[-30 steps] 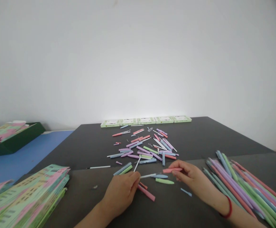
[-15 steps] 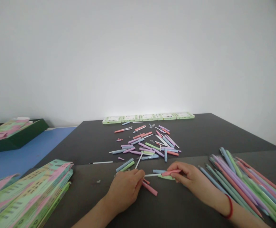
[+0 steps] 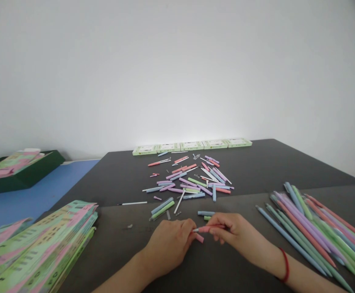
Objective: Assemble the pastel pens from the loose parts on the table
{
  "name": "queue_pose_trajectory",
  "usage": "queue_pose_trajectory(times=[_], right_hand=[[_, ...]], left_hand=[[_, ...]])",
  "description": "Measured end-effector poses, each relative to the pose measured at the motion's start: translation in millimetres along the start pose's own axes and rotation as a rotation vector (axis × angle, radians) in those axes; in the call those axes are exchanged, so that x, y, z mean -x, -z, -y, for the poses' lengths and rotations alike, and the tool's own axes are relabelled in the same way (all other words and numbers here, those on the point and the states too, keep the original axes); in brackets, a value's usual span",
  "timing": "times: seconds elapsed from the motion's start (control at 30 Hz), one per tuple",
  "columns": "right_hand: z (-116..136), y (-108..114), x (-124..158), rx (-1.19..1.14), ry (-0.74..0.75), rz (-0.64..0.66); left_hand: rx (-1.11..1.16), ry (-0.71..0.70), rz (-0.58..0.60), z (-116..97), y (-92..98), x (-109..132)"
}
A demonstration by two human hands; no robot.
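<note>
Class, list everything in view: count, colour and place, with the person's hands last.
table: one, dark grey
boxes: five, pale green, row at far edge
pen parts: many, pastel and white, scattered mid-table
pens: many, pastel, piled at right
cards: one stack, green and pink, near left
tray: one, dark green, far left
pink pen piece: one, between both hands
left hand: pinches its left end
right hand: grips it; red wristband

Single head-worn view, looking forward and down across the dark table (image 3: 256,171), hands near, wall beyond
</note>
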State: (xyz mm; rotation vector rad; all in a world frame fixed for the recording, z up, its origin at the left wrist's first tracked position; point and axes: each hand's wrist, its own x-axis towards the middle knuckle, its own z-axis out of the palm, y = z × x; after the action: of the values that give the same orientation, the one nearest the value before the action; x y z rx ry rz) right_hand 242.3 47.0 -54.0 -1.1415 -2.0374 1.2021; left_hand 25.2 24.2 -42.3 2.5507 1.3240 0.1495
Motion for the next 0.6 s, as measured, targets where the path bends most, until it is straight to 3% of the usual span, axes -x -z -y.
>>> queue_pose_trajectory(times=[0.23, 0.43, 0.6], right_hand=[[8.0, -1.2, 4.1, -0.110, -0.038, 0.052], [9.1, 0.9, 4.3, -0.148, -0.101, 0.069], [7.5, 0.9, 7.2, -0.097, -0.124, 0.109]], left_hand=[[-0.072, 0.001, 0.050, -3.6, 3.6, -1.8], [-0.132, -0.039, 0.099, -6.0, -4.2, -1.9], [-0.094, 0.007, 0.024, -5.0, -5.9, 0.6]])
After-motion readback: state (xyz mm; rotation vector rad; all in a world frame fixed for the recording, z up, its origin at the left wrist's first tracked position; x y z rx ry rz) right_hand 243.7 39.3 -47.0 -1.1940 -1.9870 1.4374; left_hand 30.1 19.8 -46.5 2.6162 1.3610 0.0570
